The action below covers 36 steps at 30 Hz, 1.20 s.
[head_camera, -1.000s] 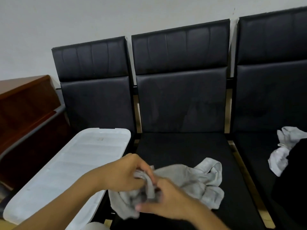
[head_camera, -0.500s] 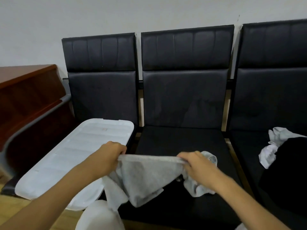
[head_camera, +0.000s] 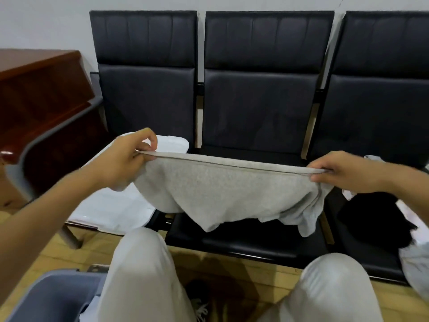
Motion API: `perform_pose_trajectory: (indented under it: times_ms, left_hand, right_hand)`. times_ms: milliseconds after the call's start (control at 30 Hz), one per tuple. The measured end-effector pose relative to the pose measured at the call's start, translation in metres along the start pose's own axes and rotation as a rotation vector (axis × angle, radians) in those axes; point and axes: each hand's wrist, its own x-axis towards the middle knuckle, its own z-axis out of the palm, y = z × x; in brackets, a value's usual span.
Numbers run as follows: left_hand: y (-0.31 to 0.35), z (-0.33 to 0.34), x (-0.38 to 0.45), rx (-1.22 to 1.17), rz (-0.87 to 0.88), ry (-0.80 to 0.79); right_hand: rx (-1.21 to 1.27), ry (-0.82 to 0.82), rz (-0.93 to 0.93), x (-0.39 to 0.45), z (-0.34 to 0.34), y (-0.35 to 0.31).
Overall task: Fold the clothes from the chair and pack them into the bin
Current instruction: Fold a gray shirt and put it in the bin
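Left hand (head_camera: 126,159) is up at chest height, thumb & fingers pinching the left end of a grey garment (head_camera: 222,194); right hand (head_camera: 346,171) pinches the other end, knuckles up, so the hem runs taut & near level btwn the two hands. Rest of the cloth hangs slack below, bunched lower on the right, over the front of the middle chair (head_camera: 260,105) seat w/o clearly touching it. Going left to right: a brown wooden desk (head_camera: 41,94) w/ a grey edge against the wall; a blue-grey bin (head_camera: 53,296) low at bottom left, by the person's left knee, only a corner in view; a white plastic lid (head_camera: 111,205) lying flat on the left chair (head_camera: 144,89) seat, partly hidden behind the left hand & forearm. Person's knees in pale trousers (head_camera: 144,270) sit in front of the chairs. On the right chair (head_camera: 380,108) seat: a black garment (head_camera: 376,219) heaped up, w/ bits of white clothing (head_camera: 415,261) at its edges, partly covered by the right forearm. Three black padded chairs joined in a row, backs to a plain white wall (head_camera: 41,19); floor (head_camera: 232,270) is light wood boards.
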Motion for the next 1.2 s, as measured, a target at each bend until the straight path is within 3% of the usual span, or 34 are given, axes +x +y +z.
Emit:
perform_pose_trajectory:
  times_ms: [67,167,233,300,433,633,700,800,900,1000,1033,1067,1133,1200]
  left_hand:
    - [0.004,-0.011,0.000,0.057,0.004,-0.161]
    - [0.013,-0.024,0.010,0.179,0.062,-0.221]
    - [0.014,-0.026,0.025,0.255,0.106,-0.223]
    - [0.007,-0.026,0.055,0.488,0.125,-0.230]
    - [-0.002,-0.027,0.129,0.911,0.196,-0.091]
    - [0.023,-0.042,0.192,0.902,0.486,0.273]
    - [0.023,-0.038,0.191,0.908,0.534,0.248]
    - [0.007,-0.023,0.169,0.944,0.551,0.085]
    - [-0.025,0.014,0.140,0.935,0.557,0.015]
    - [-0.053,0.063,0.100,0.866,0.253,-0.350]
    - [-0.066,0.079,0.087,0.834,0.258,-0.476]
    - [-0.081,0.097,0.076,0.813,0.390,-0.592]
    - [-0.103,0.122,0.056,0.834,0.421,-0.685]
    - [-0.119,0.142,0.051,0.750,0.314,-0.697]
  right_hand:
    - [-0.037,-0.041,0.028,-0.009,-0.012,-0.005]
    - [-0.158,-0.022,0.091,-0.006,-0.027,-0.007]
    - [-0.268,0.063,0.124,0.013,-0.035,0.001]
    - [-0.331,0.105,0.170,0.039,-0.047,0.014]
    - [-0.350,0.241,0.251,0.085,-0.075,0.031]
    - [-0.334,0.612,0.283,0.103,-0.124,0.054]
    - [-0.339,0.703,0.231,0.097,-0.123,0.058]
    - [-0.274,0.749,0.203,0.083,-0.105,0.062]
    - [-0.122,0.592,0.233,0.071,-0.054,0.072]
    - [-0.120,0.227,0.217,0.066,0.030,0.087]
    - [-0.107,0.097,0.225,0.065,0.059,0.093]
    - [-0.046,-0.022,0.232,0.063,0.088,0.097]
    - [0.131,-0.222,0.219,0.061,0.132,0.104]
    - [0.196,-0.224,0.249,0.066,0.157,0.118]
